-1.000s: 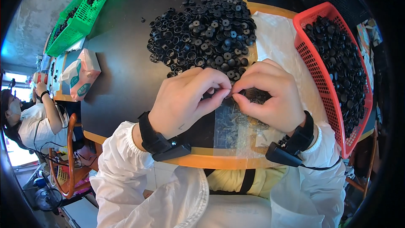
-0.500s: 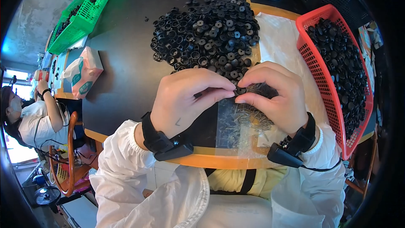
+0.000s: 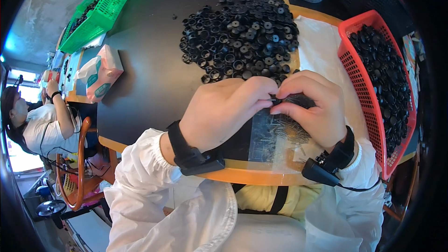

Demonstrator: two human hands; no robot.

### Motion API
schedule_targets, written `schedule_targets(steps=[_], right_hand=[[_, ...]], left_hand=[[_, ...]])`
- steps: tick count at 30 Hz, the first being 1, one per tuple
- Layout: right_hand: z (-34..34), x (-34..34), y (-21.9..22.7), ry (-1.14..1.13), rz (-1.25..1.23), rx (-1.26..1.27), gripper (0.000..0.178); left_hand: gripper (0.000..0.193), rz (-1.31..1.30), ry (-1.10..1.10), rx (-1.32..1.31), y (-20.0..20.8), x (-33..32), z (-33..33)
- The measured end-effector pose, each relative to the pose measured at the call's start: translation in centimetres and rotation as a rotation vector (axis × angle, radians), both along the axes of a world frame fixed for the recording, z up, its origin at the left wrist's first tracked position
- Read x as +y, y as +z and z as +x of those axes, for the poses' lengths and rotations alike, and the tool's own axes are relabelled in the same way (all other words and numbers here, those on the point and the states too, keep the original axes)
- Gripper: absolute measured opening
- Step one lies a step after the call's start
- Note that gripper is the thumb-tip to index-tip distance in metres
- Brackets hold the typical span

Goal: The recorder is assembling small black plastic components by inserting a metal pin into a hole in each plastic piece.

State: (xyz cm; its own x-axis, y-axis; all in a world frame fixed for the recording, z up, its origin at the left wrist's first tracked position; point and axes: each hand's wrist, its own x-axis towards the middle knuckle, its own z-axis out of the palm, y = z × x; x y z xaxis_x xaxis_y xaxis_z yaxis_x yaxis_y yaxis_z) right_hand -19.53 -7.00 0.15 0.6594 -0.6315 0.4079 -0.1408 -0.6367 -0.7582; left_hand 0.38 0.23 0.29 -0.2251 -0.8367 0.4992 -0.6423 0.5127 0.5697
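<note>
Left hand (image 3: 224, 109) has closed the gap between forefinger and thumb since the earlier frame, and the whole scene has slid rightward in view. Its grip is pressed together, pinching a small black piece (image 3: 275, 101) just above the table (image 3: 140, 88), right of centre. Right hand (image 3: 319, 105) meets it from 3 o'clock, thumb and forefinger a little apart at the same piece; whether that grip holds it or something finer is hidden, so I cannot tell.

Taking the fingertips as the clock's centre, a heap of black caps (image 3: 240, 37) lies at 11 o'clock, a scatter of thin pins (image 3: 289, 130) at 5, and a red basket (image 3: 347, 58) full of black parts at 3.

The piece looks light and stiff, probably moulded plastic, and unlikely to break under a firm pinch. Its smooth surface could slip or roll, so the rim, taken from opposite sides with fingertip pads, seems the best hold. The pins look slight and easily dropped, better pinched one at a time around mid-length.
</note>
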Motion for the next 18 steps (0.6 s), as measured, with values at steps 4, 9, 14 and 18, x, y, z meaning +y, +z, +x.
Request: schedule_targets(steps=[4, 9, 14, 18], right_hand=[[0.2, 0.6, 0.3, -0.036, 0.047, -0.017, 0.022], [0.3, 0.4, -0.2, -0.009, -0.005, -0.023, 0.024], [-0.2, 0.7, 0.6, 0.049, 0.171, -0.061, 0.026], [-0.4, 0.5, 0.7, 0.063, 0.598, -0.156, 0.025]], left_hand=[[0.028, 0.016, -0.043, -0.093, 0.3, 0.3, 0.3], [0.029, 0.015, -0.058, -0.080, 0.3, 0.5, 0.3], [0.031, -0.003, -0.049, 0.031, 0.5, 0.7, 0.1], [0.037, -0.092, -0.086, 0.065, 0.2, 0.4, 0.3]])
